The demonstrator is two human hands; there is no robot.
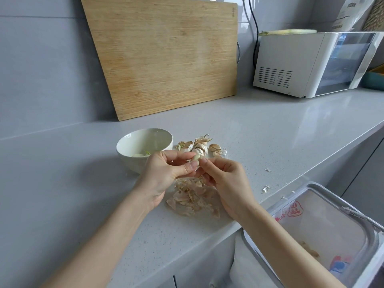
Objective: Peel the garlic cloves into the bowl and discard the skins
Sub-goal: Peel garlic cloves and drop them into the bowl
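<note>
Both hands meet above the bench (pixel 270 125), just in front of the white bowl (pixel 124 145). Left hand (pixel 164 173) pinches a pale garlic clove (pixel 196 157) between thumb and forefinger; right hand (pixel 224 179) has its fingers (pixel 204 163) closed on the same clove from the other side, apparently working at the skin. Whether any skin remains on it is too small to tell.

Bowl holds at least one peeled clove (pixel 138 155) at the bottom. Unpeeled cloves (pixel 200 147) lie in a loose cluster just beyond the hands, right of the bowl. A skin pile (pixel 193 199) sits on the bench directly below the hands. Stray flakes (pixel 266 188) lie near the bench edge. Lined waste bin (pixel 311 221) stands open below the edge, at right.

Risks, judged from this layout:
- Clove is small and likely slick once bare; a hard pinch could shoot it onto the bench or over the edge into the bin.
- Hands work beside the bowl, not over it, so a dropped clove would probably land in the skin pile and get lost among the skins.
- Skins are light; sweeping them toward the bin could scatter flakes to the floor, or drag an unpeeled clove along.
- Loose flakes could drift into the bowl.
</note>
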